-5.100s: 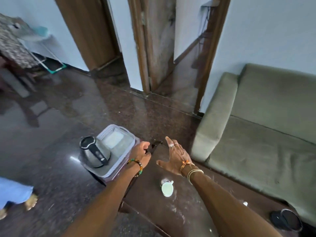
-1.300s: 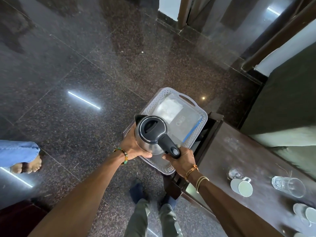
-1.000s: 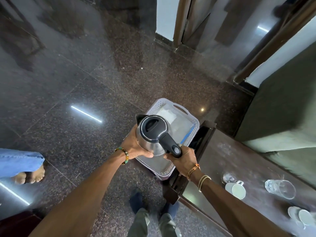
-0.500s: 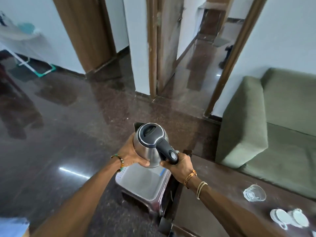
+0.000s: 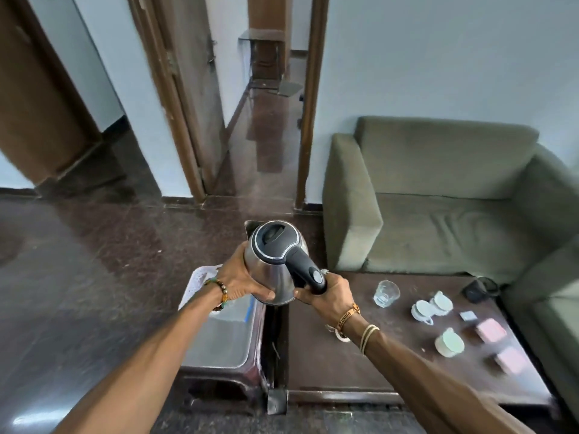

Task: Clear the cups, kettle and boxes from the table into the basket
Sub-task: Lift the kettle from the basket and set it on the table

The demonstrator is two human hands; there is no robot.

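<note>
I hold a steel kettle (image 5: pixel 275 264) with a black lid in the air, above the gap between the basket and the table. My left hand (image 5: pixel 242 278) cups its body; my right hand (image 5: pixel 329 292) grips its black handle. Below my left arm, on a low stool, sits the white perforated basket (image 5: pixel 195 285) with a clear lidded container (image 5: pixel 225 336) in it. On the dark table (image 5: pixel 316 355) stand a glass (image 5: pixel 386 292), white cups (image 5: pixel 430 308) (image 5: pixel 448 343) and two pink boxes (image 5: pixel 490 331) (image 5: pixel 511 361).
A green sofa (image 5: pixel 438 195) runs along the far and right sides of the table. A black object with a cord (image 5: pixel 476 291) lies at the table's far right corner, a small grey packet (image 5: pixel 468 315) near the cups. Polished stone floor and an open doorway (image 5: pixel 269 98) lie ahead.
Both hands have lifted the kettle up from the basket and carried it rightward toward the table. The view has risen, so more of the table, cups and boxes shows.
</note>
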